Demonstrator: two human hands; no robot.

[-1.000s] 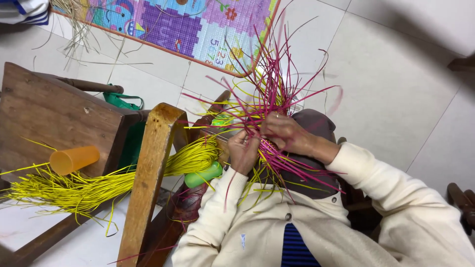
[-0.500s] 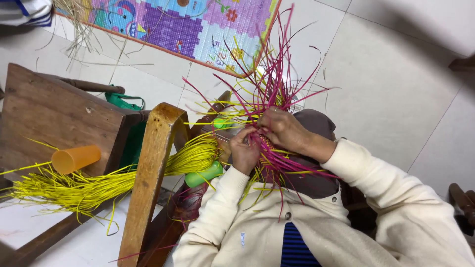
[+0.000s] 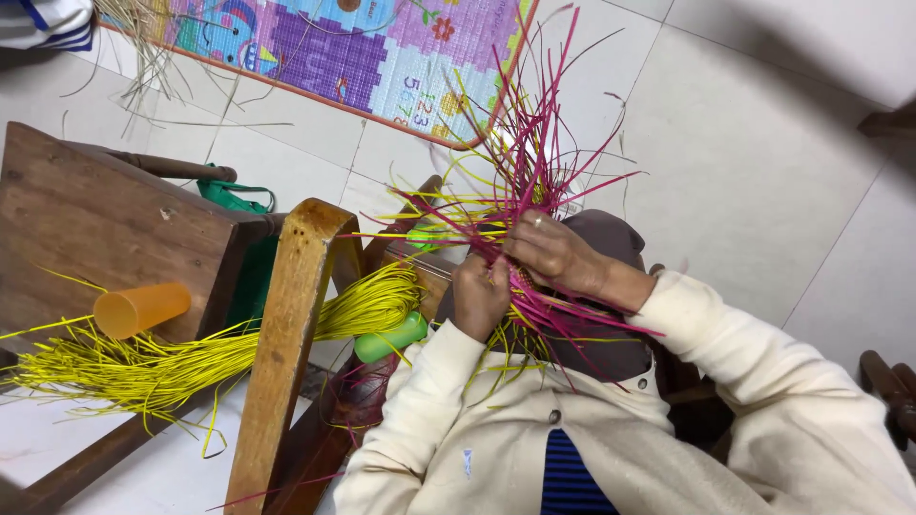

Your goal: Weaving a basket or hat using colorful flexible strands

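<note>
On my lap I hold a half-woven piece of pink and yellow strands (image 3: 520,205), its loose ends fanning upward and outward. My left hand (image 3: 477,296) grips the lower left of the weave, fingers closed on the strands. Just to the right and higher, my right hand (image 3: 558,253) pinches pink strands near the weave's middle; it wears a ring. Both cream sleeves reach in from the bottom of the view. A dark cloth (image 3: 611,343) lies under the work.
A bundle of yellow strands (image 3: 191,358) lies across a wooden stool (image 3: 95,219) and past a wooden chair rail (image 3: 286,353). An orange cup (image 3: 141,308) lies on the stool. A green tube (image 3: 391,339), a green bag (image 3: 234,195) and a colourful play mat (image 3: 334,48) are nearby.
Both hands stay on the weave; the fingers have shifted slightly among the pink strands. Nothing else has moved.
</note>
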